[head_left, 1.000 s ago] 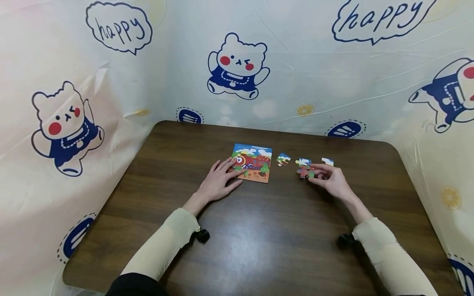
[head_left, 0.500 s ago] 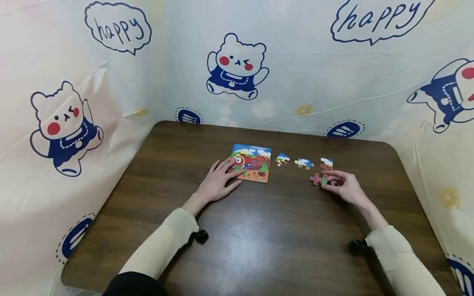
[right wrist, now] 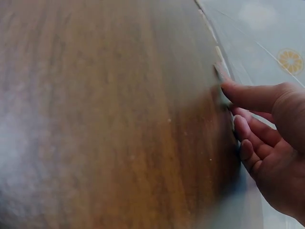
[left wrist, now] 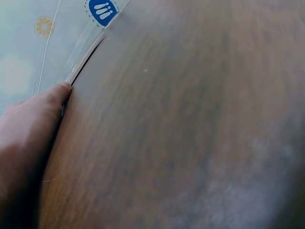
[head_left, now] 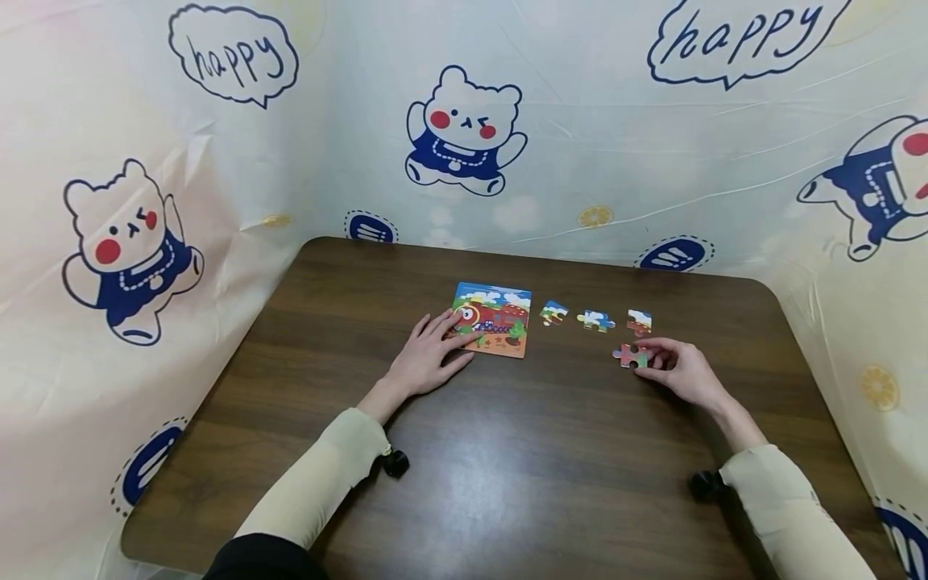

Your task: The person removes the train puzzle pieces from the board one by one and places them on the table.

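My left hand (head_left: 428, 354) lies with fingers spread over the lower left of a picture board (head_left: 500, 318) that shows a red train under a blue sky. On the right, thumb and fingers of my right hand (head_left: 681, 369) pinch a red and green jigsaw piece (head_left: 631, 356) by its right edge. Just above that piece is a corner jigsaw piece (head_left: 640, 321) with white and red. In the right wrist view the held piece shows only as a thin edge at the fingertips.
Two more jigsaw pieces, one blue and white (head_left: 596, 321) and one tilted (head_left: 554, 312), lie between the board and my right hand. All rest on a brown wooden table (head_left: 464, 483). A printed curtain (head_left: 580, 121) hangs behind its far edge.
My right hand has carried the red and green piece rightward and slightly nearer, away from the blue and white piece, to below the corner piece. The left hand stays put.
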Available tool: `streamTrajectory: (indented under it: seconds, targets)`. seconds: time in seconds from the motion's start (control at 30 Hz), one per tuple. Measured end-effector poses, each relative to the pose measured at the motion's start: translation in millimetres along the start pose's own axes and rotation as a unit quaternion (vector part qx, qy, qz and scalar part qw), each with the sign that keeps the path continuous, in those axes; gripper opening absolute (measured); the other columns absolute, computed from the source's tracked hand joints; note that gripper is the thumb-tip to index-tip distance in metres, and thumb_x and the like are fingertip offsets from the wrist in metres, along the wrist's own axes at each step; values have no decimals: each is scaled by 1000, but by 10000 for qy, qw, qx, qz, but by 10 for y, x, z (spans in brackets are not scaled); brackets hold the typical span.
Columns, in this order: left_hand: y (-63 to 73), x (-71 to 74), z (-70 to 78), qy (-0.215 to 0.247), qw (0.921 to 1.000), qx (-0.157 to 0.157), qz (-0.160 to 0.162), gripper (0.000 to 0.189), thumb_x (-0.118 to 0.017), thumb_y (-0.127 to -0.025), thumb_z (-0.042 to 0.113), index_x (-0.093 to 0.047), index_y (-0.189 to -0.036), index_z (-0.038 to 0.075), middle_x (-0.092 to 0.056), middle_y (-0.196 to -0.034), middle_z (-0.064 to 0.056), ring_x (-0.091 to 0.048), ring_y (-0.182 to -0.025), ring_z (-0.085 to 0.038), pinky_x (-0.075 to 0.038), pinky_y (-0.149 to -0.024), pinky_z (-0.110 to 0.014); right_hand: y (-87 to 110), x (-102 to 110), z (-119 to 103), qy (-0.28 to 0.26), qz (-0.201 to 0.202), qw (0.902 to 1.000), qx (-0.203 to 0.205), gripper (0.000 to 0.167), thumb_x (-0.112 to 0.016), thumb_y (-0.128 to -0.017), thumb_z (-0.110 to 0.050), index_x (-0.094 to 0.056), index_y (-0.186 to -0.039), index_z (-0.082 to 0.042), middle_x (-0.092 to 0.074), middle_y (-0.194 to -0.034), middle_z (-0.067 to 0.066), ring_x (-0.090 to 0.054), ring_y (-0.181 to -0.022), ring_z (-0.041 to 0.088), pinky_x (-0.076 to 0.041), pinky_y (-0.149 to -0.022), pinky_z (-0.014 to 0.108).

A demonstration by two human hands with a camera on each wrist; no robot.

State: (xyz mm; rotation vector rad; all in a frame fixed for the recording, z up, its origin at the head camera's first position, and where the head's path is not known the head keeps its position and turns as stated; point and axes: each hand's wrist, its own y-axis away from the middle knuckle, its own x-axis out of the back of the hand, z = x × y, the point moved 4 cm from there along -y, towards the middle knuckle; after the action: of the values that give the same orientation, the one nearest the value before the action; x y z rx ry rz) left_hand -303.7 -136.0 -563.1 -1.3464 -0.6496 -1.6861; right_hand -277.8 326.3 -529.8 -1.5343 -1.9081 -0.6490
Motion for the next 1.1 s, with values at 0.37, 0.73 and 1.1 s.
streamTrajectory:
  seconds: [0.37, 0.73, 1.1]
  targets:
    - [-4, 1, 3, 4, 10000, -33, 1, 53, -56, -111, 57, -56, -162, 40, -35, -181, -10, -24, -172, -31, -16, -139, -64, 43, -24, 8, 254, 340, 9987, 281, 42, -90, -92, -9, -77, -130, 2, -65, -105, 16, -55, -83, 14, -44, -69, 20]
    - [22, 10, -39, -7, 9999, 9, 101, 52, -56, -112, 57, -57, -161, 39, -37, -180, -10, -25, -172, -31, -16, -139, -64, -292, -118, -343, -271, 965, 9938, 471, 33, -81, -98, -2, -75, -129, 6, -74, -108, 26, -56, -79, -1, -47, -69, 9]
    - [9, -10, -15, 1, 10000, -21, 59, 52, -55, -112, 57, -55, -162, 41, -37, -180, -10, -25, -172, -32, -16, -139, -64, -917, -683, -912, -964, 199, 9925, 730, 41, -77, -100, -3, -69, -139, 7, -78, -122, 29, -65, -84, 11, -49, -63, 19]
